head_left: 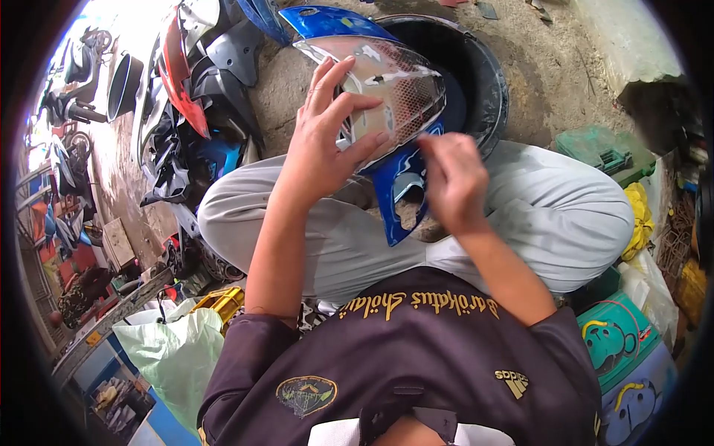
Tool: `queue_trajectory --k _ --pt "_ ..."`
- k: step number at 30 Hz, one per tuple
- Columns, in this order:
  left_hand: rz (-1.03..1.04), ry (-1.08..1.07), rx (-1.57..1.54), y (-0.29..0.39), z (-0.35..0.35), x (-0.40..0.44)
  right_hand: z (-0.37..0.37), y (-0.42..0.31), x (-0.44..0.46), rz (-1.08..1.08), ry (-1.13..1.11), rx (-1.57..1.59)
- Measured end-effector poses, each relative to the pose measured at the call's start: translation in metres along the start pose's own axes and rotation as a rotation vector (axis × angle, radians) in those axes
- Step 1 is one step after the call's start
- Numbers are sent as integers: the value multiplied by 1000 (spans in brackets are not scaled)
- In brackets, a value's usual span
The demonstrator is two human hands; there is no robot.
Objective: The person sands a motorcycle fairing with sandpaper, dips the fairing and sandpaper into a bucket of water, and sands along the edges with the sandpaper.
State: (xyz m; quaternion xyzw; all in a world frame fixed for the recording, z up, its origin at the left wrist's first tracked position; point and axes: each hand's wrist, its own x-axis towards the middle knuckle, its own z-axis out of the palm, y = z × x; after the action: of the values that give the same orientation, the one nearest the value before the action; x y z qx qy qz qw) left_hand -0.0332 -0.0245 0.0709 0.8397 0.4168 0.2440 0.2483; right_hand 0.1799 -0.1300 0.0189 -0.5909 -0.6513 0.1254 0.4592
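A motorcycle headlight lens [398, 97], clear with a red honeycomb pattern on part of it, sits in a shiny blue fairing panel [399, 207]. The panel's upper blue part reaches over the rim of a black bucket [497, 82]; its lower part hangs above my lap. My left hand [320, 130] lies on the lens's left side, fingers and thumb spread across its surface. At the lens's lower right edge is my right hand [455, 178], fingers curled together and slightly blurred. Whatever is between those fingertips is hidden.
My crossed legs [550, 212] in grey trousers flank the panel. Red and dark motorcycle body parts [182, 82] pile up at the left on the concrete floor. A pale plastic bag [175, 364] lies at lower left. Green cases [621, 338] and a yellow cloth [638, 219] are at right.
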Motion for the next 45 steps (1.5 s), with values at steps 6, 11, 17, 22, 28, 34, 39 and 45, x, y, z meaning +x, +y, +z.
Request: queue_trajectory --k 6,11,17,22,28,34,39,45 --pt "18 16 -29 -6 2 1 4 -24 -2 -94 -21 91" --pt "-4 -20 -8 0 -1 -3 -3 14 10 5 -7 -70" --pt "1 7 -14 -5 1 -1 6 -23 2 -137 -58 52" --pt "5 8 -25 -4 4 1 2 17 10 39 -4 -105" --pt "-16 -7 -25 1 -2 1 3 2 0 -129 -14 -53" --pt "-9 6 20 -2 -5 3 6 -24 -2 -141 -47 -64" --pt "-32 9 21 -5 -4 -2 -1 7 1 42 -44 -126" --pt "-48 26 42 -6 -5 -3 10 -27 -4 -179 -49 21"
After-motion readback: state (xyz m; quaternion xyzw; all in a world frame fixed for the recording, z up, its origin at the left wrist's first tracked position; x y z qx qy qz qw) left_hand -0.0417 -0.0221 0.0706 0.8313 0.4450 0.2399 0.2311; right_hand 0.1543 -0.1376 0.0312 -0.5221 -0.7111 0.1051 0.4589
